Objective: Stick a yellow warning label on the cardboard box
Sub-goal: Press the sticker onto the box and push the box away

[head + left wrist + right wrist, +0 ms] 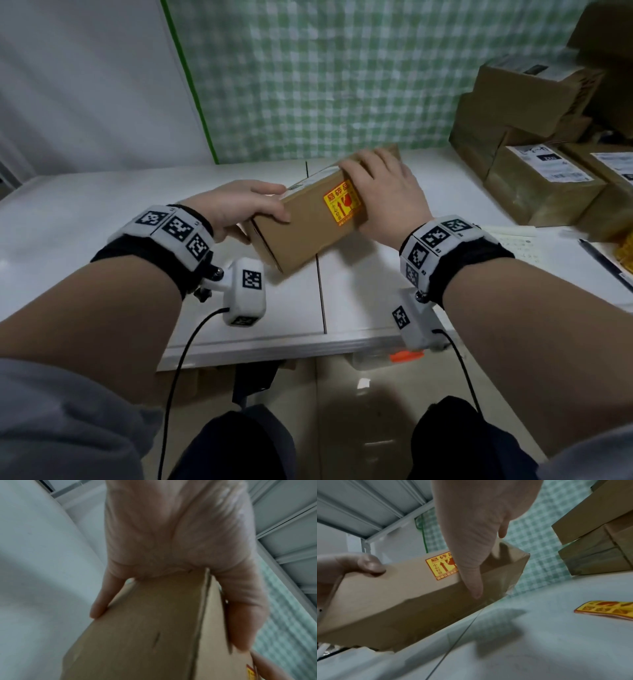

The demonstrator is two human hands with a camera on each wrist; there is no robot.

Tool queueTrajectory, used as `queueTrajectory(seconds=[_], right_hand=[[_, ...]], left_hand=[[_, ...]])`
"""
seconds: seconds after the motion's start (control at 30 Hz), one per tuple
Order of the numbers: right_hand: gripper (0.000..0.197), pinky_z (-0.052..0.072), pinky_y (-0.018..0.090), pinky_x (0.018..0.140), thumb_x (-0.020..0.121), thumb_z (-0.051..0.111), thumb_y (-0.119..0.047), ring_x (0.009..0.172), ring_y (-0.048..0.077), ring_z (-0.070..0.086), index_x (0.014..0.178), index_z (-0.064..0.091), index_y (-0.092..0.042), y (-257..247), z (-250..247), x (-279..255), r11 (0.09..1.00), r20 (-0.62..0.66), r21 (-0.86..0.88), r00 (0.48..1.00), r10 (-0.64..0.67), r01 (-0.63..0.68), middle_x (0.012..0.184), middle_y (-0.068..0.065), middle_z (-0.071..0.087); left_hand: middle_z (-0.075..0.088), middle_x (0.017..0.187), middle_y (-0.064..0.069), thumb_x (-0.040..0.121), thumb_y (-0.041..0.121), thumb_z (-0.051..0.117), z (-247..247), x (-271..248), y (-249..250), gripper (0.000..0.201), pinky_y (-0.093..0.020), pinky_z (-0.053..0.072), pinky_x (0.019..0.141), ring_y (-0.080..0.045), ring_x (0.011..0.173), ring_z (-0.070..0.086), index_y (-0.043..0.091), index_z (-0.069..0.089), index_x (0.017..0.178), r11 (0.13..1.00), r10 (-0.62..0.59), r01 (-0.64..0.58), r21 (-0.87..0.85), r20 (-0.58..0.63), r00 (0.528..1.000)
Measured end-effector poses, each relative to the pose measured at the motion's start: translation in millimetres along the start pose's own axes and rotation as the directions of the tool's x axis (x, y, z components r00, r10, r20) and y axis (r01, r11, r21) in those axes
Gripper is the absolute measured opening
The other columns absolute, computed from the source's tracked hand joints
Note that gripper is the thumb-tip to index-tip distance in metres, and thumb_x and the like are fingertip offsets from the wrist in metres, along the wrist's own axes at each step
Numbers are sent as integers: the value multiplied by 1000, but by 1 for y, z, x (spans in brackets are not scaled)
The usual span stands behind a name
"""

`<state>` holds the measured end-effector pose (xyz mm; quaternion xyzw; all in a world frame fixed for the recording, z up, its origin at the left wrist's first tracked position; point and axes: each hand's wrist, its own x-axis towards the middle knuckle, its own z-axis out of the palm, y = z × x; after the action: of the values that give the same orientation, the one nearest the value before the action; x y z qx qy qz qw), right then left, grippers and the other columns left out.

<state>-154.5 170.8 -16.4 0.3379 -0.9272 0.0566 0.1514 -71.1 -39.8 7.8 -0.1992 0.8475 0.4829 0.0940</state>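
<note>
The cardboard box (308,222) is held between both hands above the white table (102,222), tilted so that its near left corner sits lower than its far right end; whether any part of it touches the table cannot be told. The left hand (239,209) is curled round the box's left end, with the thumb (243,615) laid along one face and a fingertip (99,609) pressed against the opposite face, as is seen in the left wrist view. The right hand (383,195) is laid over the far right end of the box, its fingers bent over the far edge and its thumb (471,577) stretched down the near side face, so that the box is gripped there too. A yellow warning label (342,205) with red markings is stuck flat on the upper face of the box, just beside the right hand, and part of it is covered by the thumb in the right wrist view. A sheet of yellow labels (606,609) is seen lying on the table to the right, well apart from the box. A stack of cardboard parcels (534,144), some bearing white shipping labels, is stood at the far right of the table, and a pen (603,260) is lain near the right edge. A green checked curtain (342,75) is hung behind the table
</note>
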Motion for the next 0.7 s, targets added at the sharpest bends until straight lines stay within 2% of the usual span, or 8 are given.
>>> queueTrajectory(seconds=[0.13,0.2,0.27,0.4,0.5,0.57,0.63,0.7], right_hand=[[83,22,64,109,65,71,-33,135,29,29,136,31,-19,7,3,27,997,13,-53,998,54,-53,139,6,40],[83,23,66,107,64,70,-36,132,30,33,135,31,-19,12,6,44,990,25,-32,990,136,-135,136,7,40],[87,26,64,106,62,70,-37,129,31,35,137,30,-20,18,9,63,980,46,14,980,196,-197,136,7,41],[91,30,61,106,64,72,-39,132,32,34,141,28,-21,29,21,94,979,57,50,979,195,-198,141,7,40],[88,27,59,109,70,71,-35,137,33,28,144,27,-24,35,32,107,987,-9,32,987,159,-159,149,9,33],[76,34,51,106,74,69,-25,133,33,32,142,34,-24,37,39,111,988,-73,33,986,152,-150,147,10,34],[57,42,40,91,77,63,-17,124,31,40,132,46,-18,38,44,112,987,-128,52,979,160,-154,137,11,42],[43,40,35,79,80,58,-14,117,30,43,123,52,-13,38,49,112,986,-135,51,977,166,-160,128,11,47]], left_hand=[[52,130,-3,72,22,74,-12,30,13,69,-38,47,95,-20,111,53,29,46,135,986,139,-153,-62,-192,972],[41,138,-5,63,37,80,-15,50,19,96,-38,41,101,-23,121,43,29,30,144,952,277,-231,202,-247,928],[28,145,-12,51,51,83,-13,66,24,118,-48,32,109,-31,131,30,33,17,146,826,403,-243,509,-230,886],[34,134,-19,52,38,82,-15,106,32,102,-49,36,102,-39,122,36,22,32,139,658,567,-247,711,-252,785],[33,134,-17,49,23,83,-25,133,37,101,-40,43,96,-35,117,43,18,34,138,730,469,-192,656,-278,838],[28,139,-17,50,24,85,-35,147,38,107,-38,44,97,-34,118,42,20,31,142,787,362,-132,602,-280,889],[27,140,-15,50,28,87,-44,158,37,110,-41,42,101,-34,122,41,23,29,143,804,285,-88,589,-251,925],[29,141,-14,52,30,87,-49,166,32,110,-41,41,103,-33,124,40,25,27,144,807,239,-64,587,-225,945]])
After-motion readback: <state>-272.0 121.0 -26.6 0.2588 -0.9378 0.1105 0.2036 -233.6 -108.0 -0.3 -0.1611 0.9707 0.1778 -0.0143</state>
